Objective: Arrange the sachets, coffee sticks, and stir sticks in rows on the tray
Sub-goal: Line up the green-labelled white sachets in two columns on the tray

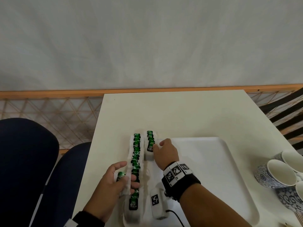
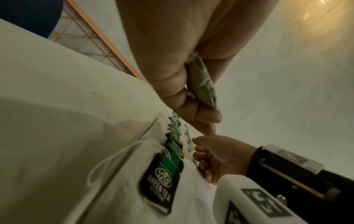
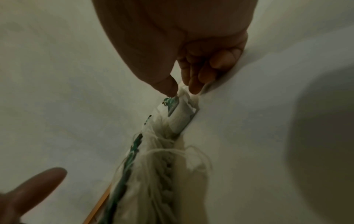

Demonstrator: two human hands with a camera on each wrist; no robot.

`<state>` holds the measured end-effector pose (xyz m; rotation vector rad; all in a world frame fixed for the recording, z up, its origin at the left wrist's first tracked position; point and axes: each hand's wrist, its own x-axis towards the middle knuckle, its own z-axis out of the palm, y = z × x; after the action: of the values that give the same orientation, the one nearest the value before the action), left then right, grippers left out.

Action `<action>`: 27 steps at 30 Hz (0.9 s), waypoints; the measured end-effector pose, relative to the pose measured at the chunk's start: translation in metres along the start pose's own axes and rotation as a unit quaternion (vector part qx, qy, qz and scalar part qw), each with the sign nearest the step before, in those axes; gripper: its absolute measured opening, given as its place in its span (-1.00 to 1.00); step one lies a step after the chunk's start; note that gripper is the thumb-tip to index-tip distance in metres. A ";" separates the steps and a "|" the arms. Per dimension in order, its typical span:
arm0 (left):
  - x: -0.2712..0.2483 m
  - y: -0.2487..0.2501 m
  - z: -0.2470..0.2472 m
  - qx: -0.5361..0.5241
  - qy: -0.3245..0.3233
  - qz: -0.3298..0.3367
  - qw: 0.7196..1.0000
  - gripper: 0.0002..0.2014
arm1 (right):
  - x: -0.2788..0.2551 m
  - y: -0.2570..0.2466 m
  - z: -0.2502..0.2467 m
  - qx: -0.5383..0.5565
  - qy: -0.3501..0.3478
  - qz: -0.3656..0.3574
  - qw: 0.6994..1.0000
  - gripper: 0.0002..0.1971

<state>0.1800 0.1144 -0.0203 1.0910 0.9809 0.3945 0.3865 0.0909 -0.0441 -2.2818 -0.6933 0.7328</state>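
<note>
Overlap is the weak point of the long row (image 1: 135, 171) of green-tagged tea sachets, which runs from the near left corner of the white tray (image 1: 229, 161) away along its left edge: each bag leans on the next, so a nudge to one could shift its neighbours. Nearest, the left hand (image 1: 111, 182) sits beside that row with fingers curled round a spare sachet (image 1: 120, 175), and its fingertips (image 1: 133, 177) reach into the row; if they drag while setting the bag down, I judge the tags beneath could slide out of line. Loose strings show among the bags in the left wrist view, and a finger could snag one and pull a bag along with it. Further off, the right hand (image 1: 165, 153) pinches the near sachet of the short second row (image 1: 150, 145) between thumb and forefinger; letting go unevenly could tip it against the long row just beside it. Patterned cups (image 1: 278, 174) crowd the tray's right edge, well apart from both rows. No coffee sticks or stir sticks are visible.
</note>
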 end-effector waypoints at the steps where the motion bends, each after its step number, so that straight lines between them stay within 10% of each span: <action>1: 0.000 0.000 0.000 -0.007 -0.001 -0.001 1.000 -0.65 | 0.000 0.000 0.000 -0.005 -0.002 0.004 1.000 -0.80; 12: 0.000 0.007 0.002 -0.014 -0.029 -0.004 0.999 -0.62 | -0.015 -0.004 -0.009 0.011 0.001 -0.052 0.999 -0.70; 18: -0.001 0.007 0.010 0.073 -0.031 0.045 0.996 -0.62 | -0.062 -0.013 -0.022 0.156 -0.276 -0.131 0.940 -0.79; 27: -0.003 0.005 0.015 0.139 -0.017 0.046 0.989 -0.48 | -0.047 0.001 -0.026 0.066 -0.155 -0.182 0.969 -0.82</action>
<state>0.1913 0.1066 -0.0127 1.3956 0.9763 0.3191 0.3705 0.0494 -0.0133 -1.8636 -1.1372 0.9298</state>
